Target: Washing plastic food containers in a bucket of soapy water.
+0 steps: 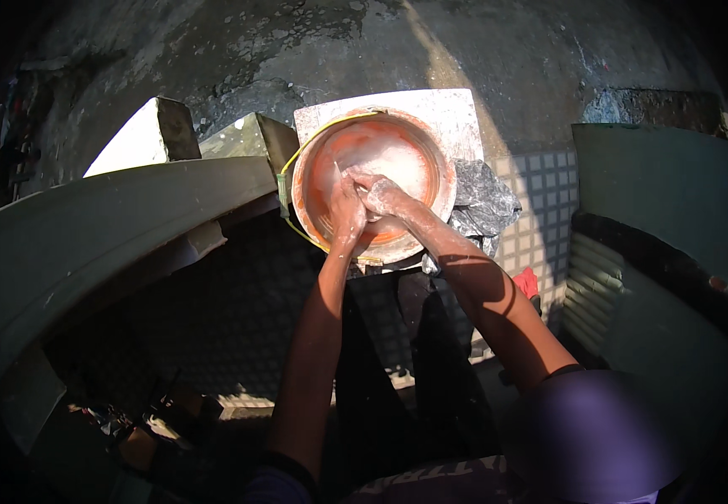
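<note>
One white-smeared orange bucket [318, 172] with one handle [282, 195] is seen; inside, left hand [348, 210] and right hand [386, 198] are half-curled together; whether anything is held cannot be told.

A pale, square-cornered board [458, 109] with reddish smears carries a round, orange-walled bucket [449, 191], its yellow handle [283, 191] out to the left; whether the crumpled grey plastic sheet [486, 202] at right rests on it is unclear

bucket [448, 186] on board [461, 118], sheeting [486, 197] right of it
</note>
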{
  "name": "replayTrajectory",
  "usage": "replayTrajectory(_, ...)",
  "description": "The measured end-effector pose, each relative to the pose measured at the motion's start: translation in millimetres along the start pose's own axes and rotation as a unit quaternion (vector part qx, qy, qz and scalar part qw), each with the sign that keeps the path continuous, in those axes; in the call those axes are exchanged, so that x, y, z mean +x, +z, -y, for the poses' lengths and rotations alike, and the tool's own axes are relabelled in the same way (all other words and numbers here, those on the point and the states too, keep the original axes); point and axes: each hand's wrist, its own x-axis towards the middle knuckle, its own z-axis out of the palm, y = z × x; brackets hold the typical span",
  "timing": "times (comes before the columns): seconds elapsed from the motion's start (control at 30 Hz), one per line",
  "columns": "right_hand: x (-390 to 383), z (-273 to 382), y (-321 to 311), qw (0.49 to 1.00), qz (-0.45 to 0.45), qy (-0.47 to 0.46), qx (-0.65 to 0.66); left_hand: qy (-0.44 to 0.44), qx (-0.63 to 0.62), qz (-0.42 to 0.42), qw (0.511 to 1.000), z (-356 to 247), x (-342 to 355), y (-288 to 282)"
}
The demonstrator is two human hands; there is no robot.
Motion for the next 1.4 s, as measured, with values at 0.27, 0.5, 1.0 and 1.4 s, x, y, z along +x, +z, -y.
replayTrajectory(0.27, -28.6, 18.6, -34.4, 0.968, -0.091, 0.115, 0.203, -0.128, 0.097, -0.01, 0.987, -6.9, 4.1, 6.6)
replayTrajectory(0.5, -25.7, 56.5, -8.7, 0.948, -0.3, -0.032, -0.105, -0.053, -0.055, -0.061, 0.995, 1.1, -4.2, 5.7)
replayTrajectory(1.0, -4.1, -52.3, -8.5, 0.942, -0.16, 0.292, -0.034, -0.051, -0.104, 0.017, 0.993, 4.1, -4.9, 16.1)
replayTrajectory(1.4, -7.3, -20.0, -10.9, 0.94, -0.199, 0.271, -0.051, -0.02, 0.045, 0.0, 0.999, 0.3, -9.1, -0.6)
